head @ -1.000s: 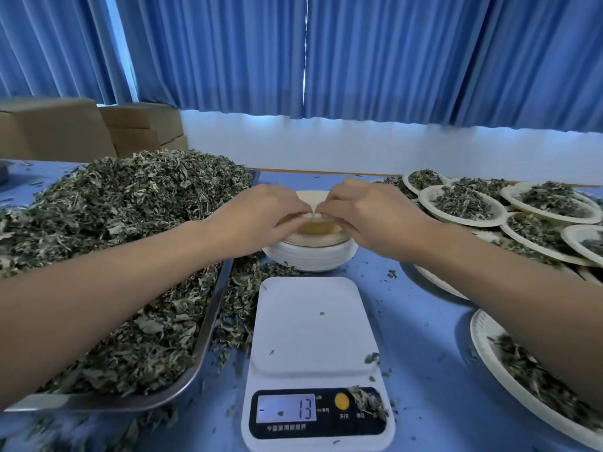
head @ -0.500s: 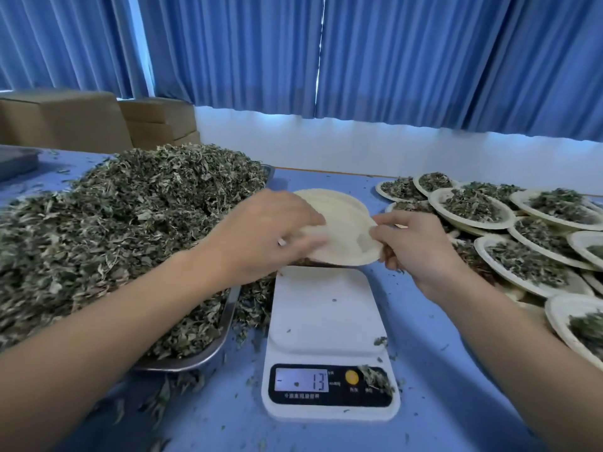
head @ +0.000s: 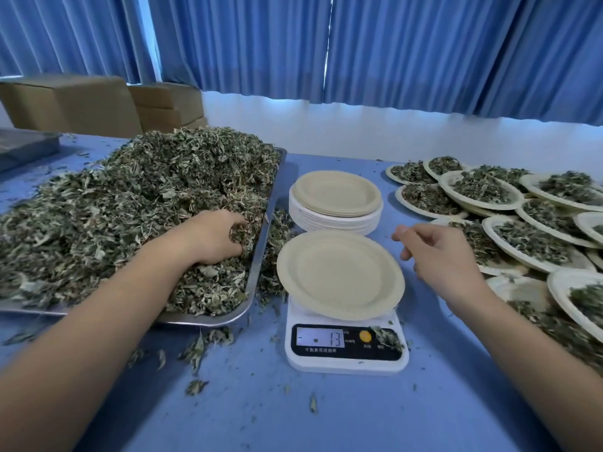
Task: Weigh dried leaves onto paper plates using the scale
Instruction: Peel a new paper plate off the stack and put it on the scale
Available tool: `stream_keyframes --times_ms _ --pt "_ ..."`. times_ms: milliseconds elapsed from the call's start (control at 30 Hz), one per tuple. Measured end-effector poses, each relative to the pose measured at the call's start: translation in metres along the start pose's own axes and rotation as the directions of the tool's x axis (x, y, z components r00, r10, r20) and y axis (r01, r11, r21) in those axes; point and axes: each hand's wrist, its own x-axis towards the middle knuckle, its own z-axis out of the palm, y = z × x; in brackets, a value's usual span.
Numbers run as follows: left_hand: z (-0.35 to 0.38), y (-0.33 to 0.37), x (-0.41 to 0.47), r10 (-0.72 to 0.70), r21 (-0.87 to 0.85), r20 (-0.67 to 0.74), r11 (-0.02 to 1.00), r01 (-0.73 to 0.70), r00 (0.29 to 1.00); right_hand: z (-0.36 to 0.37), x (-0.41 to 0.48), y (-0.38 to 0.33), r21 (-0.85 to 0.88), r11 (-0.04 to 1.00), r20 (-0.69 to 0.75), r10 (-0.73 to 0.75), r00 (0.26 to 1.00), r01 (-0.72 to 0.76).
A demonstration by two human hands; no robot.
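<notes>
An empty paper plate (head: pixel 339 275) lies on the white scale (head: pixel 346 350), whose display reads 13. Left of it a metal tray (head: pixel 257 275) holds a big heap of dried leaves (head: pixel 130 207). My left hand (head: pixel 217 238) is dug into the heap near the tray's right side, fingers curled round a clump of leaves. My right hand (head: pixel 437 256) hovers just right of the plate, fingers loosely curled, holding nothing. Behind the scale stands a stack of empty paper plates (head: pixel 336 203).
Several filled plates (head: pixel 483 190) overlap along the right side of the blue table (head: pixel 326 419). Loose leaf bits lie scattered around the scale and tray. Cardboard boxes (head: pixel 98 102) stand at the back left under blue curtains.
The plate held by both hands above the scale now rests on it. My left hand moved left into the leaf heap; my right hand let go and drew back to the right.
</notes>
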Motion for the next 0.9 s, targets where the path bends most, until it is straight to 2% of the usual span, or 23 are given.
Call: stream_keyframes --times_ms 267,500,567,667,733,833,900 --pt "-0.001 0.004 -0.002 0.021 -0.024 -0.075 0.999 -0.023 0.997 0.003 -0.002 0.006 -0.019 1.000 0.007 -0.018 1.000 0.018" --pt "-0.001 0.007 -0.003 -0.056 -0.068 -0.204 0.997 0.043 0.977 0.001 0.000 0.008 0.017 1.000 -0.019 0.007 1.000 -0.007" --pt "-0.006 0.006 -0.007 -0.088 -0.120 -0.309 0.991 0.053 0.947 0.000 0.000 0.008 0.020 1.000 -0.026 0.010 1.000 -0.009" --pt "-0.011 0.008 -0.013 -0.091 -0.136 -0.505 0.990 0.025 0.858 -0.001 0.000 0.008 0.008 1.000 -0.033 0.004 0.999 -0.004" --pt "-0.014 0.012 -0.018 -0.092 -0.155 -0.569 0.988 0.003 0.817 0.000 0.000 0.007 0.009 1.000 -0.030 0.005 1.000 -0.004" --pt "-0.014 0.016 -0.020 -0.104 -0.120 -0.515 0.992 0.049 0.851 0.000 0.000 0.008 -0.001 1.000 -0.029 0.006 1.000 -0.006" --pt "-0.015 0.016 -0.022 -0.146 -0.196 -0.525 0.979 0.048 0.838 -0.001 0.000 0.009 0.003 1.000 -0.021 0.008 1.000 -0.008"
